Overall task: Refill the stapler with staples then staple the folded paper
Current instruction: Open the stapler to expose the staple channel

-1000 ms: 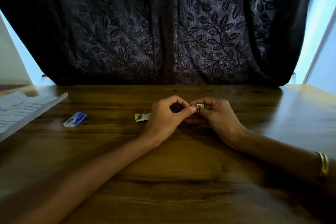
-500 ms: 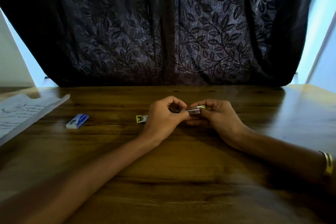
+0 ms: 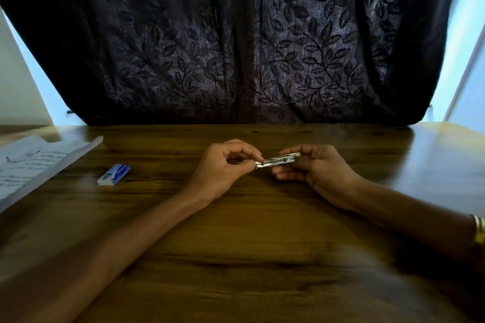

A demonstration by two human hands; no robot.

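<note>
Wooden table (image 3: 262,257) — staple box (image 3: 114,171), paper (image 3: 34,165) at left.

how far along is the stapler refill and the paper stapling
Midway through the refill. The right hand holds the small stapler above the table while the left hand pinches at its metal end. The blue staple box lies beside the folded paper, which lies untouched at the left edge, so stapling remains.

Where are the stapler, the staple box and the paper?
stapler (image 3: 275,162), head view, middle of its metal body.
staple box (image 3: 114,174), head view, blue top face.
paper (image 3: 31,165), head view, its written sheet.
</note>
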